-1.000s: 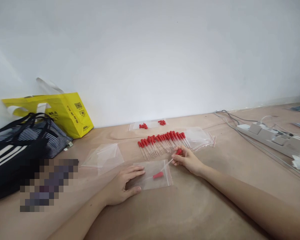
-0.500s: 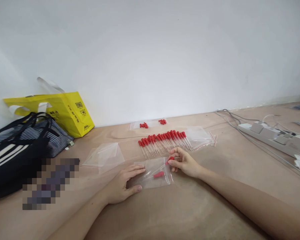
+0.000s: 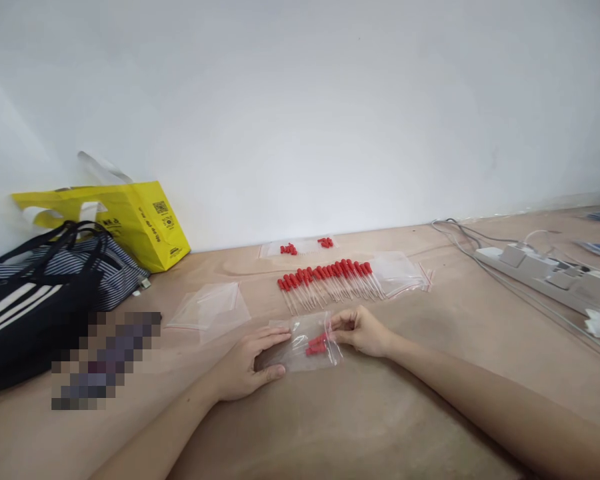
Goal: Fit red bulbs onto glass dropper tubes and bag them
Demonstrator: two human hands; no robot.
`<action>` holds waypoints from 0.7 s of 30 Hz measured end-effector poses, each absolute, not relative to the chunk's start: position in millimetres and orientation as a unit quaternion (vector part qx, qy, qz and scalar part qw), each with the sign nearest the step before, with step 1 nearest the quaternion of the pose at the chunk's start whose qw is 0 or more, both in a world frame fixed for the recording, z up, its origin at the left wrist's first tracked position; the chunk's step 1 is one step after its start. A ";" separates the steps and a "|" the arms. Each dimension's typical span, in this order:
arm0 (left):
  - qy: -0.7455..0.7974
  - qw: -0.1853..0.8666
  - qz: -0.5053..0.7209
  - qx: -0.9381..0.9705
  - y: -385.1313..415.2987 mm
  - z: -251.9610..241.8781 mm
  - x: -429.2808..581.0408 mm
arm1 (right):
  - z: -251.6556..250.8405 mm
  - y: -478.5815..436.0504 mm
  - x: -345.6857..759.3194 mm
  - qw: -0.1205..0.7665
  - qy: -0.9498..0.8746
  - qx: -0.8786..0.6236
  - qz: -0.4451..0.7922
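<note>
A small clear zip bag lies on the brown table in front of me with two red-capped droppers inside it. My left hand lies on the bag's left end, fingers stretched and thumb underneath, pinning it down. My right hand pinches at the bag's open right edge, fingertips closed where a dropper's red cap sits. Just beyond the hands a row of several red-capped droppers lies side by side.
Empty zip bags lie to the left, more bags right of the row, and a filled bag by the wall. A yellow bag and a striped black bag stand left. A power strip with cables lies right.
My right hand carried a dropper from beside the row down to the bag's opening and pushed it in next to the first one. My left hand stayed on the bag.
</note>
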State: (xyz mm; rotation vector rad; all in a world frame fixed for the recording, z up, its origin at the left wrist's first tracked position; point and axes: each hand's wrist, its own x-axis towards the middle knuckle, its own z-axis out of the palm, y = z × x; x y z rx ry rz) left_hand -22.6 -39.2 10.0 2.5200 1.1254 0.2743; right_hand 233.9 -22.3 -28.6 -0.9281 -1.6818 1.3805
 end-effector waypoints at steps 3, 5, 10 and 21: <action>0.398 0.183 0.100 0.894 -39.4 10.2 -21.7 | -34.5 -19.8 226.5 0.406 -0.657 -0.378 0.511; 0.401 0.185 0.100 0.892 -39.6 10.5 -21.6 | -35.9 -20.5 224.2 0.392 -0.687 -0.381 0.479; 0.404 0.192 0.101 0.889 -39.5 12.9 -24.5 | -27.6 -18.1 232.9 0.335 -0.746 -0.342 0.463; 0.398 0.208 0.115 0.886 -36.8 11.9 -30.8 | -1.9 56.9 191.7 0.358 -0.661 -0.629 0.201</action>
